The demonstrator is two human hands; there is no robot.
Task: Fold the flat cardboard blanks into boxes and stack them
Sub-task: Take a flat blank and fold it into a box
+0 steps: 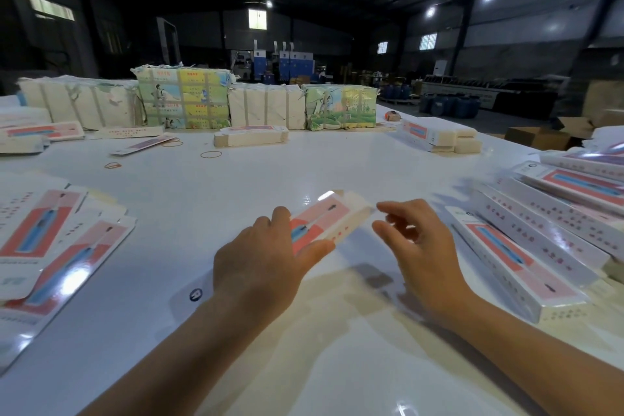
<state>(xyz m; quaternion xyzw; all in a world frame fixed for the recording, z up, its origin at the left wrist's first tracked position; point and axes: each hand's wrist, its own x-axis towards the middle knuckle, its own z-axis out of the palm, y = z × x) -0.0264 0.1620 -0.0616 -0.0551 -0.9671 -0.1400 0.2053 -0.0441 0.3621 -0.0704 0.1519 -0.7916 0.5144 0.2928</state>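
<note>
A long, narrow pink-and-white carton [329,218] lies in the middle of the white table [256,179], partly formed and blurred by motion. My left hand [266,263] holds its near end, thumb on the right side and fingers over the top. My right hand [415,243] hovers just right of the carton's far end, fingers loosely spread, holding nothing. Flat printed blanks [50,246] lie fanned out at the left. Folded boxes [526,246] lie side by side at the right.
Strapped bundles of paper stock [185,98] line the table's far edge. Smaller stacks of blanks [250,137] and boxes [439,137] sit in front of them. Several rubber bands [211,154] lie loose. Brown cartons [540,137] stand on the floor beyond the right edge.
</note>
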